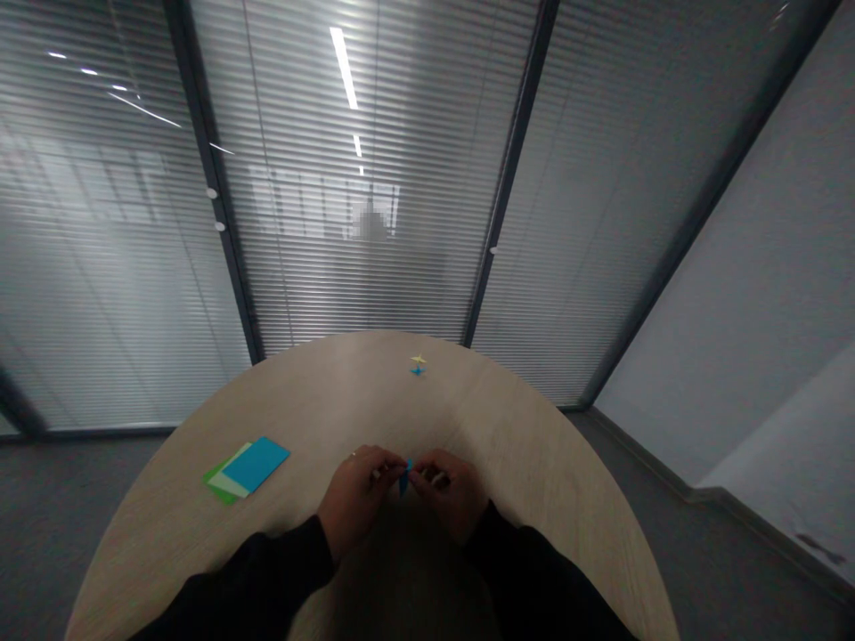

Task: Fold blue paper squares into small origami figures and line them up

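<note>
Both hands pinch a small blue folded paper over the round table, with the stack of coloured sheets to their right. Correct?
No: in the head view the stack of coloured sheets lies left of the left hand and right hand, which do pinch the blue folded paper.

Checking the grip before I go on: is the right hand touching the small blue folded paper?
Touching. The head view shows the right hand pinching the blue paper with its fingertips; the left hand pinches the other side.

place: office meeting room | 10 to 2 o'clock: glass partition (pixel 601 178) with shut blinds (pixel 300 267), dark frames (pixel 508 169) | 12 o'clock: strip light (pixel 343 67) mirrored in glass | 6 o'clock: round wood table (pixel 534 463) | 4 o'clock: grey carpet (pixel 701 552)
</note>
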`<state>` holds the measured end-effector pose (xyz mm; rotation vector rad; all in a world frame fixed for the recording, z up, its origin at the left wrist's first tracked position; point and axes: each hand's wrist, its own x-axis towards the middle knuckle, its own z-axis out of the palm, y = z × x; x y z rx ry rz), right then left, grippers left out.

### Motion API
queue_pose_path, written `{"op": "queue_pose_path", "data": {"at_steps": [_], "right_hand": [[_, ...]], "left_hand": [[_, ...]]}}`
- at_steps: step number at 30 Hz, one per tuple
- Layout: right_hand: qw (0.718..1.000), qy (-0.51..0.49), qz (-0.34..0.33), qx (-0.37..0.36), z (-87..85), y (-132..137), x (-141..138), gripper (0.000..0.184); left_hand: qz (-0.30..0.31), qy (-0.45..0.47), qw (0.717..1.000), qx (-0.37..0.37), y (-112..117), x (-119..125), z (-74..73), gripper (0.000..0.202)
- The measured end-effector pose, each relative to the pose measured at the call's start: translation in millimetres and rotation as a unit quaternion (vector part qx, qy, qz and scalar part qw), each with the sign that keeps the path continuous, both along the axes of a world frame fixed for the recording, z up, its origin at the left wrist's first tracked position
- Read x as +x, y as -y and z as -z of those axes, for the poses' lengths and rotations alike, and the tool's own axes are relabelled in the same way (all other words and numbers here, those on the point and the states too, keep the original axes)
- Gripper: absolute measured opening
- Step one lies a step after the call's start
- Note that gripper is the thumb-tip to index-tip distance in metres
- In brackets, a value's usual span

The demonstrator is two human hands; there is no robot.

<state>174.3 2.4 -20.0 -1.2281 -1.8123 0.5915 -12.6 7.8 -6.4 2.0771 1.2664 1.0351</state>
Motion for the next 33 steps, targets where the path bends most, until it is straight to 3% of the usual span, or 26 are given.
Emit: {"op": "queue_pose_path", "data": {"at_steps": [12, 23, 33], "right_hand": [[1.0, -0.01, 0.011, -0.007, -2.7, -0.5, 0.1, 0.021], [0.999, -0.027, 0.008, -0.036, 0.0, 1.1, -1.6, 0.018], [1.0, 0.008, 0.009, -0.019, 2.2, -1.3, -1.2, 0.016]], "left_hand": [[0.0, 0.036, 0.998, -0.041, 0.3, -1.0, 1.2, 0.022], [0.009, -0.008, 0.999, -0.053, 0.6, -0.1, -2.5, 0.023], [0.019, -0.031, 0.998, -0.046, 0.5, 0.0, -5.8, 0.02]]}}
